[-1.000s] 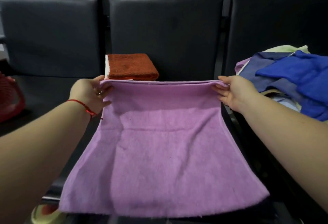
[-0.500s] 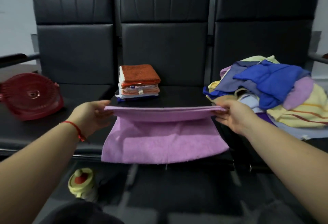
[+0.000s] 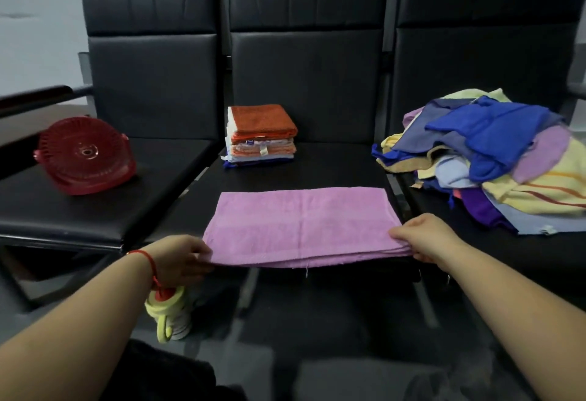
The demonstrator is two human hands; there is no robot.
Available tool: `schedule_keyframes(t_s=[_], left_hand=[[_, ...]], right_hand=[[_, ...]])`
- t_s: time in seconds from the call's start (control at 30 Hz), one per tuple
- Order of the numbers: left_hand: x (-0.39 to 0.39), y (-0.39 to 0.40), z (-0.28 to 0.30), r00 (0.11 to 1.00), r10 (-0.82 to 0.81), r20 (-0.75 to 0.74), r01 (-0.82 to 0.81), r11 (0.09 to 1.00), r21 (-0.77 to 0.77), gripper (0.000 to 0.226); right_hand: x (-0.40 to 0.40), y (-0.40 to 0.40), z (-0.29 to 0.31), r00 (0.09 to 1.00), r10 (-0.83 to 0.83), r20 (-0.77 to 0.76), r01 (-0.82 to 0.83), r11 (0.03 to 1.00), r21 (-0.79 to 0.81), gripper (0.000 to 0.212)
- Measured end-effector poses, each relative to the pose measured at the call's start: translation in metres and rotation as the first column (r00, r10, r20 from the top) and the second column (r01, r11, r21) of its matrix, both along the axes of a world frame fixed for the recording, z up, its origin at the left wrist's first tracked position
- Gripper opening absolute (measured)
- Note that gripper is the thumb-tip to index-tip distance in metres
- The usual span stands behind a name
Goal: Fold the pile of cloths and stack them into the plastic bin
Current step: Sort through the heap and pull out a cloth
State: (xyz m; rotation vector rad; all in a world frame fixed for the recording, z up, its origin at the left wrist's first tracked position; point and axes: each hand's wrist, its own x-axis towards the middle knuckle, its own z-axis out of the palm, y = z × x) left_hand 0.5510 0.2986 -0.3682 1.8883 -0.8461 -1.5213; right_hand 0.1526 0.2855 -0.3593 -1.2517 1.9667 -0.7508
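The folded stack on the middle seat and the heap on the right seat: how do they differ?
The folded stack is neat and squared, an orange cloth on top; the heap is loose and crumpled, a blue cloth on top. The stack is narrow; the heap sprawls across its seat. Both are cloths of mixed colours on black seats.

Three black padded chairs (image 3: pixel 304 83) in row against pale wall (image 3: pixel 35 35). Red round plastic fan (image 3: pixel 84 156) lying tilted on left chair's seat. Yellow-green bottle with red cap (image 3: pixel 168 311) on floor below chairs, front left.
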Motion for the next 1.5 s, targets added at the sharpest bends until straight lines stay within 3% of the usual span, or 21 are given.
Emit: schedule_keyframes(t_s=[0.1, 0.2, 0.37, 0.5, 0.67, 0.77, 0.87, 0.93, 1.07, 1.13, 1.23, 1.3, 1.43, 1.5], left_hand=[[0.000, -0.010, -0.006, 1.000, 0.014, 0.013, -0.015, 0.999, 0.049, 0.010], [0.004, -0.017, -0.010, 0.997, 0.017, 0.074, -0.022, 0.998, 0.061, 0.024], [0.004, -0.020, -0.010, 0.999, 0.035, 0.014, -0.035, 0.998, 0.051, 0.021], [0.005, -0.020, -0.008, 0.986, 0.067, -0.153, -0.067, 0.998, 0.006, 0.006], [0.000, -0.013, -0.002, 0.957, 0.020, -0.291, -0.012, 1.000, 0.027, 0.007], [-0.001, -0.011, 0.001, 0.963, 0.011, -0.268, 0.002, 0.999, 0.049, 0.010], [-0.004, -0.007, 0.005, 0.972, -0.014, -0.236, 0.027, 0.998, 0.051, 0.009], [-0.008, -0.004, 0.008, 0.967, -0.015, -0.254, 0.028, 0.998, 0.049, 0.009], [-0.013, -0.001, 0.011, 0.947, 0.014, -0.320, -0.012, 1.000, 0.011, 0.025], [-0.015, 0.001, 0.015, 0.932, 0.036, -0.360, -0.044, 0.999, -0.016, 0.036], [-0.015, 0.003, 0.019, 0.906, 0.029, -0.422, -0.042, 0.999, -0.021, 0.054], [-0.011, 0.003, 0.020, 0.901, 0.011, -0.433, -0.024, 0.999, -0.025, 0.058], [-0.010, -0.002, 0.016, 0.919, 0.029, -0.393, -0.058, 0.996, -0.062, 0.051], [-0.011, -0.003, 0.016, 0.930, 0.037, -0.366, -0.072, 0.994, -0.082, 0.045]], right_hand=[[0.001, -0.003, -0.001, 0.988, 0.010, -0.157, -0.007, 1.000, 0.019, 0.030], [0.001, -0.005, 0.001, 0.991, -0.015, -0.131, 0.022, 0.999, 0.048, 0.036], [0.003, -0.006, 0.009, 0.986, -0.077, 0.151, 0.061, 0.992, 0.107, 0.018], [0.003, -0.009, 0.014, 0.764, -0.165, 0.624, 0.064, 0.981, 0.181, 0.028], [0.015, -0.008, 0.037, 0.600, -0.184, 0.779, 0.118, 0.983, 0.141, 0.025], [0.039, -0.015, 0.060, 0.557, -0.124, 0.821, 0.124, 0.990, 0.066, 0.022], [0.076, -0.023, 0.086, 0.578, -0.017, 0.816, 0.048, 0.999, -0.014, 0.020], [0.110, -0.025, 0.100, 0.639, 0.066, 0.766, -0.036, 0.998, -0.056, 0.026], [0.184, -0.021, 0.109, 0.713, 0.196, 0.673, -0.188, 0.978, -0.086, 0.028], [0.217, -0.018, 0.098, 0.717, 0.245, 0.653, -0.277, 0.959, -0.056, 0.026], [0.257, -0.015, 0.062, 0.839, 0.359, 0.408, -0.429, 0.899, 0.092, 0.015], [0.275, -0.012, 0.041, 0.820, 0.435, 0.373, -0.525, 0.830, 0.188, 0.014], [0.274, -0.014, 0.037, 0.815, 0.389, 0.431, -0.482, 0.867, 0.129, 0.014], [0.256, -0.021, 0.040, 0.876, 0.389, 0.286, -0.410, 0.912, 0.016, 0.014]])
